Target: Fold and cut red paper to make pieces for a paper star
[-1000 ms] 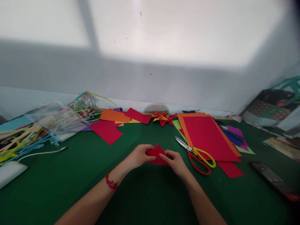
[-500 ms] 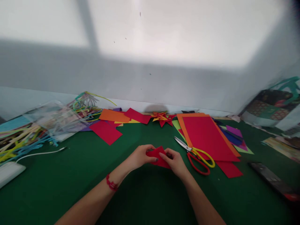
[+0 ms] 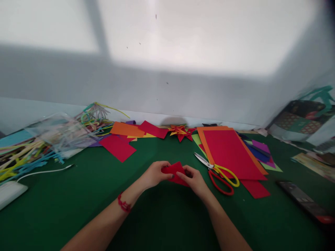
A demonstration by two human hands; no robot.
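Note:
Between my two hands is a small folded piece of red paper [image 3: 177, 170], held a little above the green table [image 3: 162, 216]. My left hand [image 3: 156, 174] pinches its left corner, thumb in front and fingers behind. On the right side, my right hand [image 3: 194, 179] grips the paper with the thumb across its face. The fingers behind the paper are partly hidden. Scissors with one yellow and one red handle [image 3: 222, 179] lie just right of my right hand, blades slightly apart. Beyond the hands sits a folded red and orange paper star [image 3: 180, 131].
Large red sheets [image 3: 232, 153] over orange ones lie at right, a phone [image 3: 303, 200] nearer. Red paper pieces [image 3: 117, 148] and an orange piece [image 3: 127, 129] lie back left. Pipe cleaners [image 3: 28, 153], clear plastic [image 3: 65, 136] and a white charger [image 3: 12, 193] occupy the left.
Almost nothing differs. Both hands and the folded red paper have shifted very slightly to the left, with the grip unchanged.

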